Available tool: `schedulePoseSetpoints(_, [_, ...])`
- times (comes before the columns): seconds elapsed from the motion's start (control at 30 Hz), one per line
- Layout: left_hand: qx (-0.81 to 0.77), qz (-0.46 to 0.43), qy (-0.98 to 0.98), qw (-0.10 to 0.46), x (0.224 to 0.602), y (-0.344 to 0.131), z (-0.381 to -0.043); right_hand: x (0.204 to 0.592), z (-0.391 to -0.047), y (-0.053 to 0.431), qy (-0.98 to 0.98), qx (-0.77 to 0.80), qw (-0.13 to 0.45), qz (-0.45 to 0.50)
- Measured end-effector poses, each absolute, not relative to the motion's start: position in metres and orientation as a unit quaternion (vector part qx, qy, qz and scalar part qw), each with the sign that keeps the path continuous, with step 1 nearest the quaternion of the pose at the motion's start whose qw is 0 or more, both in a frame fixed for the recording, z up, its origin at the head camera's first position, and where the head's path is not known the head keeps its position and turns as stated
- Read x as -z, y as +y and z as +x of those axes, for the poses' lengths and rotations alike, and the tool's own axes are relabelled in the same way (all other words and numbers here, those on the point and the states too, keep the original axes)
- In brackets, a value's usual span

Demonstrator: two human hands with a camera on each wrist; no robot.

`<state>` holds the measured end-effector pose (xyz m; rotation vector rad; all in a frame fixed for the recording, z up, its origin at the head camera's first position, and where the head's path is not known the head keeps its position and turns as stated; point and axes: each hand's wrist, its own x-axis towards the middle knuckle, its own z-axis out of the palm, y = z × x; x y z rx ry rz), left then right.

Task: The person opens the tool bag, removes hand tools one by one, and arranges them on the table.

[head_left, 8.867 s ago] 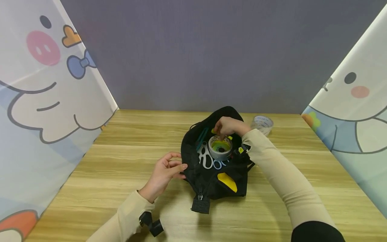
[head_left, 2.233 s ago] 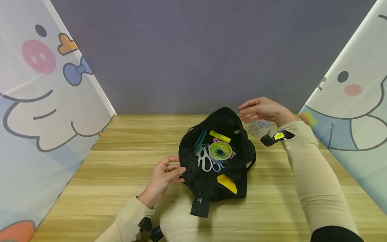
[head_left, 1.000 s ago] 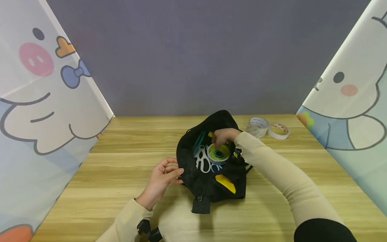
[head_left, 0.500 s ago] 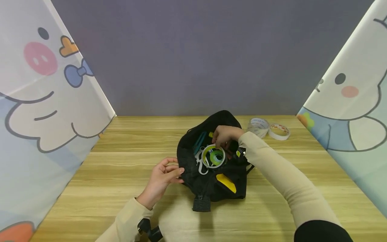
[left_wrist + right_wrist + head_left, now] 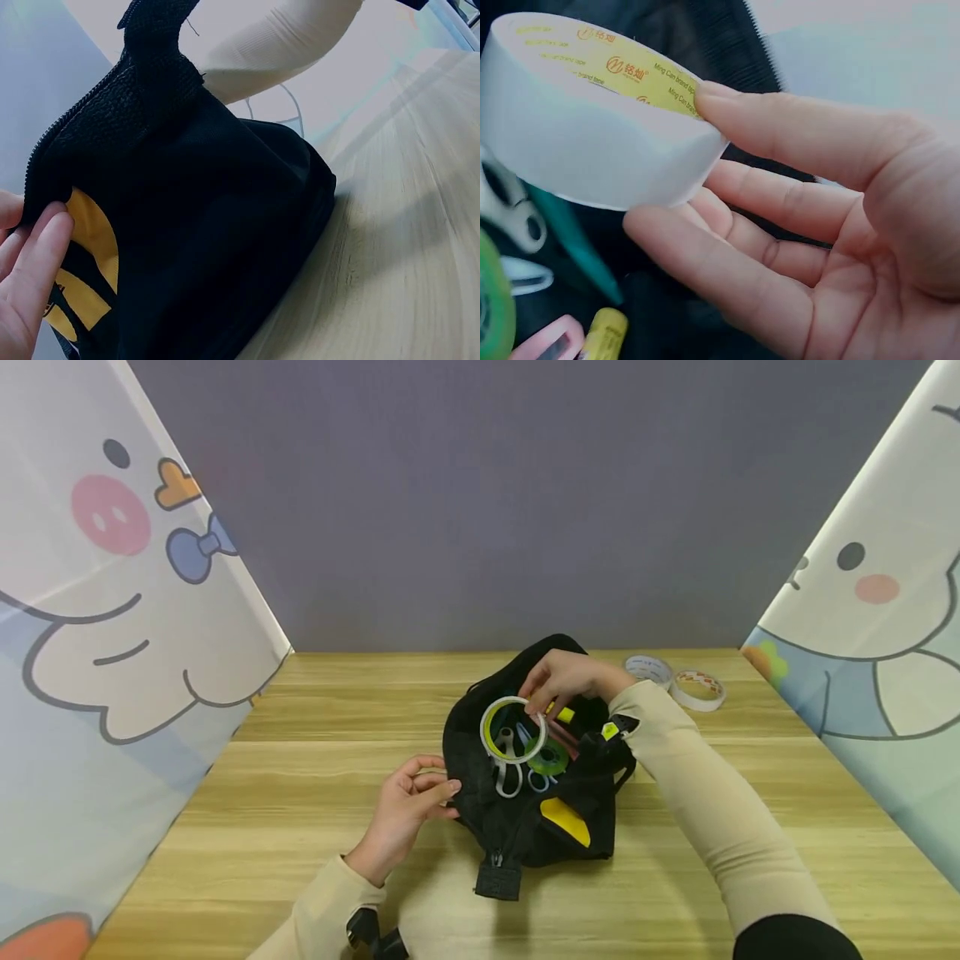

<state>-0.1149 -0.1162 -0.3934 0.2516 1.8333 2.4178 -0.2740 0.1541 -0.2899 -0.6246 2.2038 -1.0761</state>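
My right hand (image 5: 566, 678) pinches a white roll of tape (image 5: 585, 154) with a yellow printed core between thumb and fingers, holding it tilted over the mouth of a black zippered bag (image 5: 480, 814). At the bag's left rim, my left hand (image 5: 405, 803) grips the edge, thumb on the near side. Inside lie white-handled scissors (image 5: 508, 783), blue-handled scissors (image 5: 538, 782), a green tape roll (image 5: 555, 760) and a yellow glue stick (image 5: 606, 335). A teal item (image 5: 581, 247) and a pink item (image 5: 551, 337) also show there. The held roll hides part of these contents.
Behind the bag to the right, a clear tape roll (image 5: 647, 666) and a narrow white tape roll (image 5: 699, 692) lie on the wooden table (image 5: 300, 735). A grey panel (image 5: 480, 510) stands at the back, with printed cartoon panels at both sides.
The white tape roll, earlier around the green one in the bag, has come up and left in my right hand. The narrow roll joined the clear one on the table. My left hand stayed.
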Motion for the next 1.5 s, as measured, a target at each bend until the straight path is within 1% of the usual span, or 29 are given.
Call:
schedulePoseSetpoints(0.23, [-0.793, 0.096, 0.599, 0.045, 0.392, -0.115, -0.116, 0.275, -0.266, 0.166, 0.826, 0.443, 0.26, -0.234])
schedulePoseSetpoints(0.37, [-0.793, 0.091, 0.601, 0.042, 0.393, -0.115, -0.116, 0.271, -0.264, 0.175, 0.828, 0.461, 0.233, -0.218])
schedulePoseSetpoints(0.57, [-0.791, 0.082, 0.605, 0.038, 0.393, -0.115, -0.117, 0.268, -0.262, 0.189, 0.814, 0.503, 0.208, -0.201])
schedulePoseSetpoints(0.87, [-0.792, 0.089, 0.602, 0.042, 0.393, -0.115, -0.118, 0.268, -0.258, 0.217, 0.766, 0.601, 0.146, -0.174])
schedulePoseSetpoints(1.23, [-0.788, 0.079, 0.609, 0.042, 0.391, -0.113, -0.119, 0.266, -0.25, 0.251, 0.713, 0.677, 0.103, -0.152])
schedulePoseSetpoints(1.5, [-0.791, 0.091, 0.604, 0.043, 0.391, -0.113, -0.121, 0.271, -0.247, 0.272, 0.65, 0.744, 0.069, -0.14])
